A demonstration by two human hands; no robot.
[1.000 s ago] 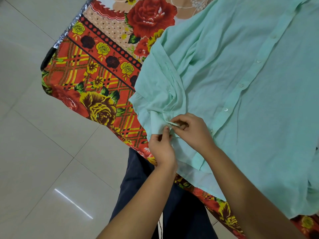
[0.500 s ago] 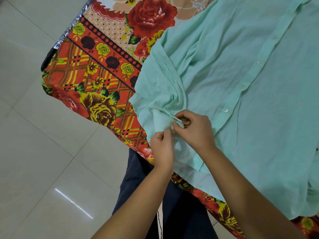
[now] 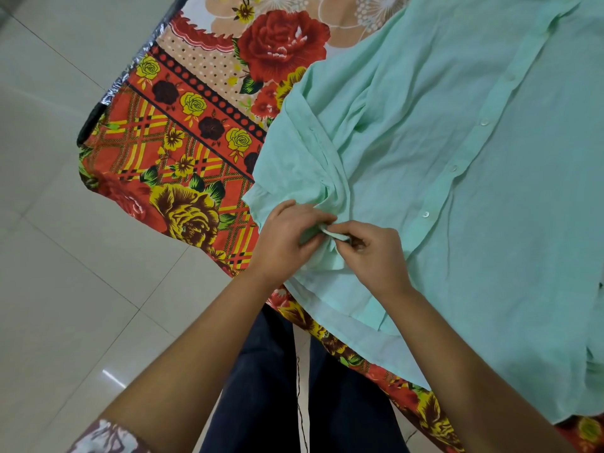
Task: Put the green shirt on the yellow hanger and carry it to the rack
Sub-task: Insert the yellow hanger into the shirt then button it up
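A mint green shirt (image 3: 457, 165) lies spread over the table, its button placket running from upper right down toward the middle. A folded, bunched sleeve sits at its left edge. My left hand (image 3: 284, 240) pinches the sleeve's cuff fabric from the left. My right hand (image 3: 372, 253) pinches the same small flap of cuff from the right, fingertips almost meeting those of the left hand. No hanger and no rack are in view.
The table carries a red, orange and yellow floral cloth (image 3: 183, 178), with a silver-lined corner at the upper left. Pale floor tiles (image 3: 65, 273) fill the left side. My dark trousers (image 3: 281, 387) stand against the table's near edge.
Both hands have shifted slightly up along the sleeve cuff, and the left hand now closes over the fabric rather than just touching it with the fingertips.
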